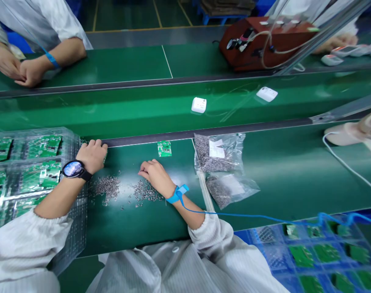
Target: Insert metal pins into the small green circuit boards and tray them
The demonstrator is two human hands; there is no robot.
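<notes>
My left hand (pixel 92 156), with a watch on its wrist, is closed beside the right edge of a clear plastic tray (pixel 81 203). A sliver of a green circuit board shows at its fingers; most of it is hidden under the hand. My right hand (pixel 156 175), wearing a blue wrist strap (pixel 177 194), has its fingers pinched together just above a loose pile of small metal parts (pixel 145 191). What the fingertips hold is too small to make out. A second heap of small parts (pixel 106 187) lies between the hands. One circuit board (pixel 164 149) rests flat beyond my right hand.
Circuit boards (pixel 43 175) fill the tray at left. Two bags of small parts (pixel 219 156) (pixel 230 189) lie right of my hand. A blue cord (pixel 252 215) runs rightward over a blue tray (pixel 255 244). White devices (pixel 199 105) sit on the belt; co-workers' hands (pixel 29 71) are opposite.
</notes>
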